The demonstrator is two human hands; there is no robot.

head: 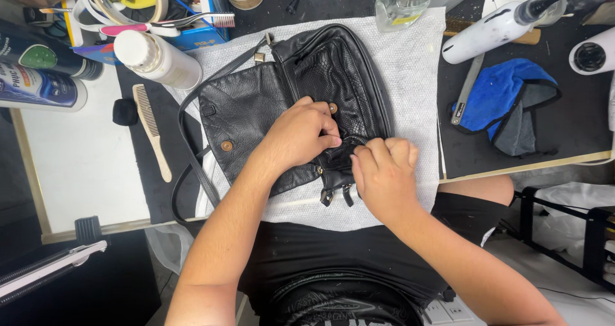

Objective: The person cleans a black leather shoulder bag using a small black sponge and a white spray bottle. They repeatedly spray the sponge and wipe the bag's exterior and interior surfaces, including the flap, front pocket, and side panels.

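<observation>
A black leather handbag (282, 101) is laid open on a white towel (410, 95), pinched at its lower edge by the left hand (300, 132) and right hand (384, 175). Judged soft, floppy and light; best held at seams. A wooden comb (150, 128) lies left of the grip, a blue cloth (500, 92) right, a white bottle (157, 58) beyond; the strap (192, 166) trails loose.

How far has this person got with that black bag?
Done: the black leather handbag lies on a white cloth with its flap folded open. In hand: the left hand and right hand both pinch at a small pocket near the bag's lower edge. Left: the spray bottle, blue cloth and comb lie unused beside it.
</observation>
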